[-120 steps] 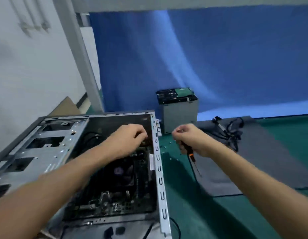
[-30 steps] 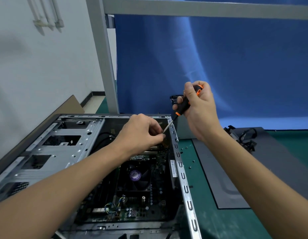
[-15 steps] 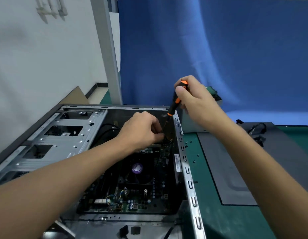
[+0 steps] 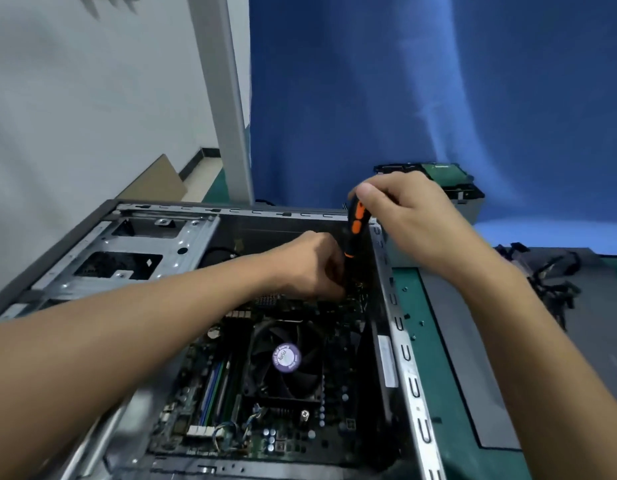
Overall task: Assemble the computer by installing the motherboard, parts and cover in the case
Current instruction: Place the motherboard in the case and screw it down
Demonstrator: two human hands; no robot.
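An open grey computer case (image 4: 409, 368) lies on its side on the green bench. Inside it sits the motherboard (image 4: 231, 407), with a black fan (image 4: 286, 358) that bears a purple label. My right hand (image 4: 407, 216) grips a black and orange screwdriver (image 4: 355, 230) from above, held almost upright with its tip down at the board's far right corner. My left hand (image 4: 310, 268) is closed around the screwdriver's tip there, fingers pinched. What they pinch is hidden.
A grey cover panel (image 4: 473, 358) lies flat right of the case, with black cables (image 4: 549, 282) on its far end. Small screws (image 4: 412, 318) are scattered between panel and case. A grey box with a drive on top (image 4: 463, 199) stands behind. The drive bays (image 4: 127, 254) fill the case's left.
My right hand has swung the screwdriver from a slant to nearly upright and lowered it into the case corner. My left hand stays pinched there. My view has come closer.
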